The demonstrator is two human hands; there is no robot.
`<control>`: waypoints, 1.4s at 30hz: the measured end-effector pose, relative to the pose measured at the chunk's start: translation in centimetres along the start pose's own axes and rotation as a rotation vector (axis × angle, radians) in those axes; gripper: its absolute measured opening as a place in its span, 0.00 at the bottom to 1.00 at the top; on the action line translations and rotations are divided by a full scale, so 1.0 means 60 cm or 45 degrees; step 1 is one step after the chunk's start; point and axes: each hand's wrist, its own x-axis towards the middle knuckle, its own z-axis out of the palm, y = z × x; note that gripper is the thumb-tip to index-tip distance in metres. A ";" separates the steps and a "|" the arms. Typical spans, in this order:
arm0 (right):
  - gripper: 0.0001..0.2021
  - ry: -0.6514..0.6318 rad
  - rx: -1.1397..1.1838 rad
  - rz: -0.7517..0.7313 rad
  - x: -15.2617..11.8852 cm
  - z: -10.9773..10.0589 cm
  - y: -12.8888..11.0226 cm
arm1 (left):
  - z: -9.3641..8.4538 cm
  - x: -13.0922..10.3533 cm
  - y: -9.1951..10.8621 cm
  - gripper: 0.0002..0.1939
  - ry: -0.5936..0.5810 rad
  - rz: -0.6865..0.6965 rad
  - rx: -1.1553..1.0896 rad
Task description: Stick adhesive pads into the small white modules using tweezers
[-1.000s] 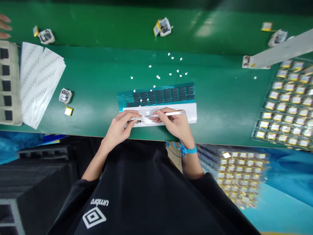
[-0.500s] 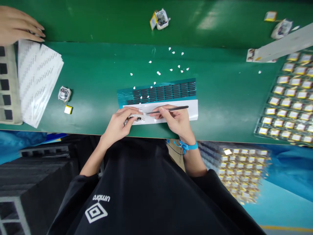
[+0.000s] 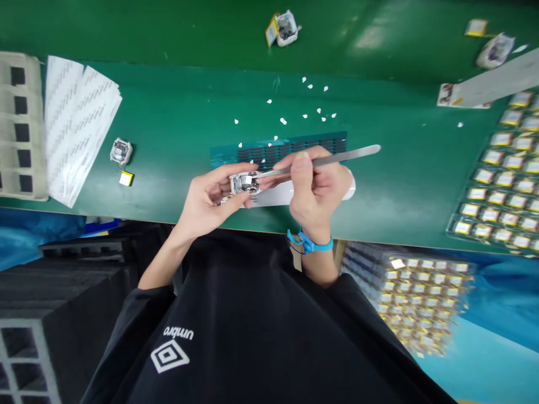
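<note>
Green bench mat (image 3: 168,123) underfoot of everything, dotted with white scraps (image 3: 307,115) past the dark-patched teal sheet (image 3: 290,148). Left hand (image 3: 208,196) lifted clear of the mat, fingers curled narrow around a small grey part (image 3: 243,183), thumb below and fingertips above. Right hand (image 3: 314,188) pinched shut on metal tweezers (image 3: 328,161), tips resting at the part's near edge, shaft angled up and to the right. Blue wrist strap (image 3: 311,244) on the right wrist. White strip (image 3: 273,193) lying just under both hands, mostly covered.

Likely trouble, judged from this pose: part held in mid-air by fingertips only, so a hard push from the tweezers could tip it out and drop it to the mat or off the near edge. Sharp tips against small innards, so a slip could scratch or bend something. Whatever the tips carry too small to make out; loose grip could shed it among the scraps. Trays of yellow pieces (image 3: 497,168) well apart to the right, stack of white sheets (image 3: 76,123) well apart to the left, 1 spare grey part (image 3: 121,151) beside a yellow square (image 3: 126,178).
</note>
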 end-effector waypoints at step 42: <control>0.20 -0.028 -0.138 -0.010 -0.014 0.018 0.002 | 0.010 -0.021 0.001 0.20 0.047 -0.002 0.061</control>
